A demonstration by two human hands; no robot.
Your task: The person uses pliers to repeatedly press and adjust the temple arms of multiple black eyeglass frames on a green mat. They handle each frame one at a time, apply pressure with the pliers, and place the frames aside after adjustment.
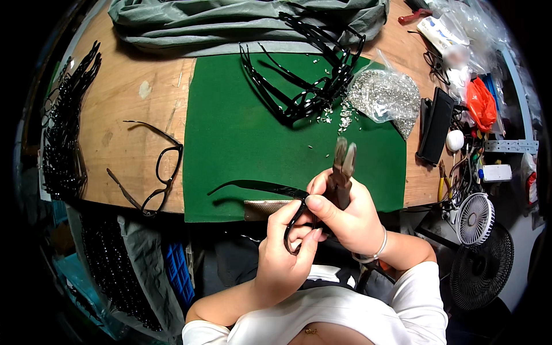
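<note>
Glasses frame, partly hidden by hands, pliers partly covered

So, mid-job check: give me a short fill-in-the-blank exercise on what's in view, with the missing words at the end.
1. The left grip holds a black eyeglass frame, and the right grip holds a pair of ____.
2. The mat under the piled eyeglass frames is coloured ____.
3. A clear plastic bag of silvery bits lies to the ____ of that pile.
4. A single eyeglass frame lies on the wooden tabletop, to the mat's ____.

Missing words: pliers; green; right; left.
</note>
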